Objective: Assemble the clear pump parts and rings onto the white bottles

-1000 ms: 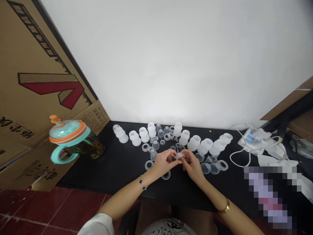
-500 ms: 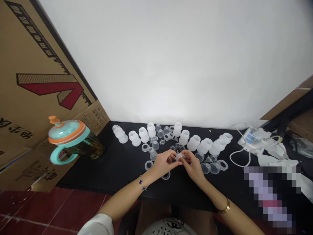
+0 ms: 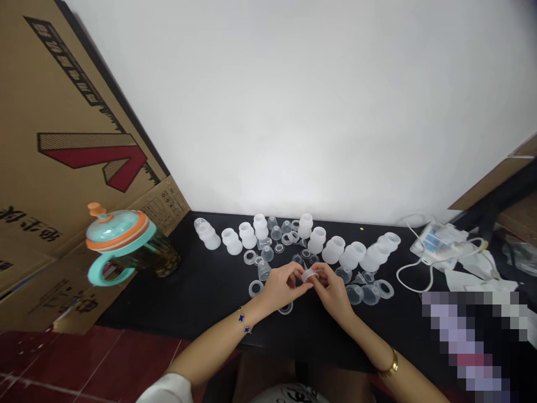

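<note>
My left hand [image 3: 287, 284] and my right hand [image 3: 329, 288] meet over the front of the table. Both are closed on a translucent bottle collar ring [image 3: 309, 275], pinched between their fingertips. Whether a nipple sits inside the ring is hard to make out. Just beyond my fingers lie clear silicone nipples [image 3: 314, 259]. White baby bottles [image 3: 334, 249] stand open-topped in a row behind my right hand. More white bottles [image 3: 231, 241] are to the left. Loose collar rings [image 3: 255, 289] and clear domed caps [image 3: 264, 270] lie beside my left hand.
A large teal-and-orange lidded jug [image 3: 126, 240] stands at the left, before a cardboard box [image 3: 84, 184]. To the right, a white cable [image 3: 413, 286] loops beside a white packet [image 3: 436, 243] and papers. A pale wall [image 3: 319, 112] borders the black table [image 3: 201, 296] at the back.
The view has shifted slightly, so everything sits a little lower. My hands stay together on the collar ring, with only slight finger movement.
</note>
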A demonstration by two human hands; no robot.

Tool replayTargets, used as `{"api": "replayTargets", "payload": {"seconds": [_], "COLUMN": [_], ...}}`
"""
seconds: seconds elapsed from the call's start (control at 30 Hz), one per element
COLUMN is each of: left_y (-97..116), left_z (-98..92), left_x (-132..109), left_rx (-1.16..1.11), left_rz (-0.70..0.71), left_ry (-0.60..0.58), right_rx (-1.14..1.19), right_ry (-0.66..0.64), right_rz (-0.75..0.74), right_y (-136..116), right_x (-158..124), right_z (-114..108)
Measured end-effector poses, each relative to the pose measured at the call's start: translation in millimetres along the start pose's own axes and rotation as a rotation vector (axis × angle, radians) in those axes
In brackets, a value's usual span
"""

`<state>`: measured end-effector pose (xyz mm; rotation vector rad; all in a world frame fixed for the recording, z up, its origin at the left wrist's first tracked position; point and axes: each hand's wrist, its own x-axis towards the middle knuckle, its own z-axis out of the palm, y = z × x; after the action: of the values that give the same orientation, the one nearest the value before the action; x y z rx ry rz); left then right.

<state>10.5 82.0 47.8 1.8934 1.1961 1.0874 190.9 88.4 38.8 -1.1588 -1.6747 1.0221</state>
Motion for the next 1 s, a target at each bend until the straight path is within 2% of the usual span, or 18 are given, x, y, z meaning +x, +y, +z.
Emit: {"api": "replayTargets", "payload": {"seconds": [0.3,0.57,1.0], "left_y": [0.9,-0.7,-4.0], "left_z": [1.4,0.6,4.5], "left_x": [1.1,3.9,0.6], "left_rx": [0.041,0.112,0.258], "left_rz": [0.023,-0.046,-0.051], "left_ry": [0.034,0.025,0.052], "right_rx": [-0.040,-0.081,-0.121], "right_ry": [-0.007,-0.038,-0.078], "right_rz": [-0.032,-0.032,-0.026], "right_y": [2.7,0.5,0.6], "right_x": [1.0,1.9,2.4], "right_z": [-0.3,-0.3,-0.1]}}
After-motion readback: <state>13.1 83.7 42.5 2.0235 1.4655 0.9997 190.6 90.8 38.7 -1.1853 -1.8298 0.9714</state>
